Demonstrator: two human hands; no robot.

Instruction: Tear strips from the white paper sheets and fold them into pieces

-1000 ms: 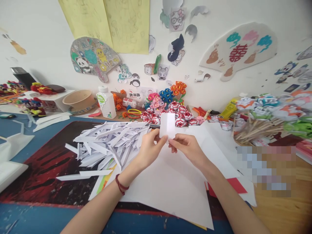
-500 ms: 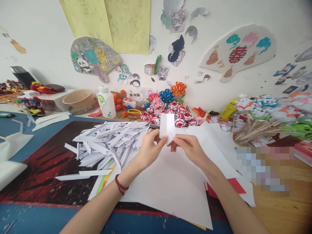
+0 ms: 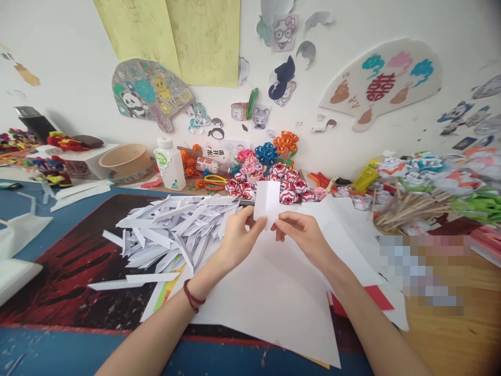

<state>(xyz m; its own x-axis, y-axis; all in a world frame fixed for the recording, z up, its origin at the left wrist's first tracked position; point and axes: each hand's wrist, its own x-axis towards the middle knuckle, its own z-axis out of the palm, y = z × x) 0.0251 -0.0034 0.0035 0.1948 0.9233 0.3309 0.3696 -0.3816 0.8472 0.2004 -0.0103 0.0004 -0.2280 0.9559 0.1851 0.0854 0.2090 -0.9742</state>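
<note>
A small creased piece of white paper (image 3: pixel 267 199) stands upright between my hands, above a large white sheet (image 3: pixel 270 297). My left hand (image 3: pixel 243 235) pinches its lower left side, thumb in front and fingers behind. At the lower right edge, my right hand (image 3: pixel 301 232) has its thumb and forefinger closed on the same paper; its other fingers curl underneath. Close to my left hand lies a heap of folded white paper strips (image 3: pixel 172 230), with some loose ones at its near side.
Red-and-white paper flowers (image 3: pixel 289 183) sit behind my hands. A white bottle (image 3: pixel 169 164) and a round tan bowl (image 3: pixel 127 159) stand at the back left. Paper flowers on wooden sticks (image 3: pixel 407 203) lie to the right. A red paper piece (image 3: pixel 378 300) shows beside my right forearm.
Both hands have shifted very slightly left with the paper, which is tilted a little differently. The grip of both hands stays on it.
</note>
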